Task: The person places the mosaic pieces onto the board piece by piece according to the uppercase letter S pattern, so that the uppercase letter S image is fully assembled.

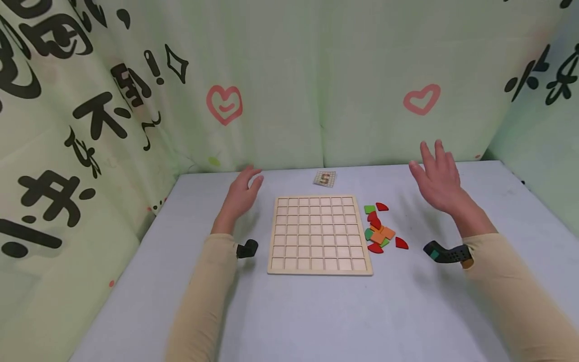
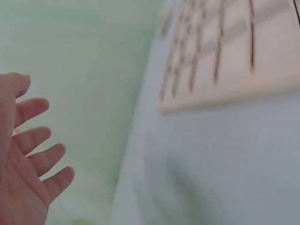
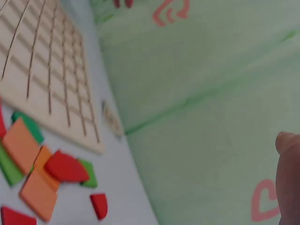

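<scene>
Spreading its fingers loosely, your left hand (image 1: 242, 197) is raised over the white table (image 1: 316, 317) and grips nothing. Your right hand (image 1: 439, 182) is raised as well, its fingers straight and parted, also with nothing in it. The wooden grid board (image 1: 320, 235) lies between your two hands, nearer to you than both, and closer to the left one. Red, green and orange pieces (image 1: 377, 238) lie to the left of your right hand and nearer to your body, just beside the board. Farther than the board, between your hands, lies a small patterned card (image 1: 324, 179).
</scene>
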Available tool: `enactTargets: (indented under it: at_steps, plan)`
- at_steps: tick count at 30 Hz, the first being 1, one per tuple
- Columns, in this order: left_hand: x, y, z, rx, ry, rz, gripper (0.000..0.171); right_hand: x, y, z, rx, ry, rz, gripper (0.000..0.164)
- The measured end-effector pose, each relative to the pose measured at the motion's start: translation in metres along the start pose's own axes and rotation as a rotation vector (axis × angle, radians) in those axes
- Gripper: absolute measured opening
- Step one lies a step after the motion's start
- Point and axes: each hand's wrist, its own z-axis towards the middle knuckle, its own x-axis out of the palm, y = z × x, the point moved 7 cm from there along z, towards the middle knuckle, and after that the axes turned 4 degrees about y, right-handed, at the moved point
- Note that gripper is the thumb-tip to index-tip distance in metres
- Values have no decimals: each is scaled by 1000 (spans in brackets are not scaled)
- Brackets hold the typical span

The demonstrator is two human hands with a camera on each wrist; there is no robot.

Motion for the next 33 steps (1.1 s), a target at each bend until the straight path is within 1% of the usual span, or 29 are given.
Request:
enactTargets:
  at_steps: [3,5,7,10,12,16,19,21,23,26,28,31,33]
  plan:
    - [1,-18,-10,63,-22,-93,46,-11,19,-8,-62,-54,106,76]
    - [2,-28,-18,104,-25,-123,44,-15,28,-13,-82,-64,159,76]
    - [3,-34,-25,136,-21,-138,43,-17,36,-18,-102,-74,209,75]
    - [5,-39,-33,182,-4,-147,41,-19,42,-24,-120,-94,279,74]
    - [8,-39,-36,197,18,-165,41,-18,45,-27,-141,-103,326,73]
    - [14,-38,-40,224,69,-213,41,-12,50,-29,-175,-94,357,70]
    - [17,-38,-40,222,83,-226,42,-6,55,-29,-207,-57,348,70]
    - [19,-35,-40,206,85,-211,43,-1,57,-28,-219,-12,335,69]
    - [23,-30,-39,178,98,-193,44,6,59,-28,-222,50,319,71]
    - [32,-18,-37,131,153,-143,43,15,60,-31,-216,142,276,71]
    - [39,-10,-37,97,198,-99,43,19,61,-32,-224,183,251,70]
    - [48,0,-36,61,254,-22,43,22,61,-33,-227,212,212,67]
    - [52,4,-36,41,278,23,44,23,61,-32,-222,222,196,65]
